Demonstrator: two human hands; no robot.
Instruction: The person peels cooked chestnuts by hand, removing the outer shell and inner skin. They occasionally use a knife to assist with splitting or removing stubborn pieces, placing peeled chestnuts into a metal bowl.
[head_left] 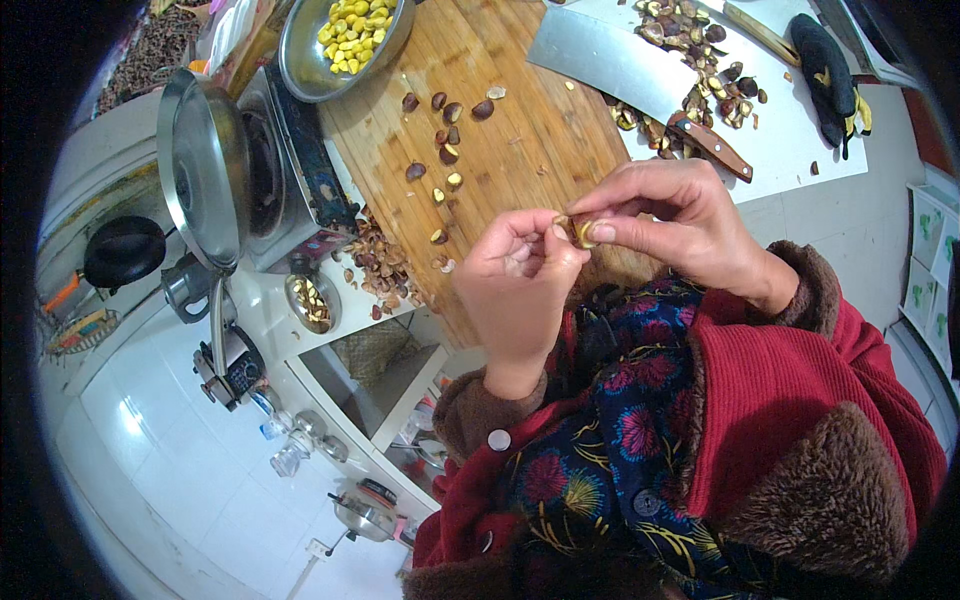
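Note:
Between both hands, over the near edge of the wooden cutting board (545, 150), is a cut chestnut (580, 234) with brown shell and some yellow flesh showing. My left hand (520, 290) pinches it from the left, fingers curled. Thumb and fingertips of my right hand (685, 225) grip its right side. Several cut chestnuts (450, 154) lie scattered on the board. A metal bowl (300, 75) of peeled yellow chestnuts stands at the board's far left corner. To the right, a broad cleaver (612, 65) with a wooden handle lies across more cut chestnuts (735, 90).
Loose brown shells (380, 262) are heaped along the board's left edge, near a small metal dish (312, 322) of pieces. Further left are a stove (285, 180) and a large pan lid (190, 165). A dark bundle with yellow ends (825, 80) lies at the far right.

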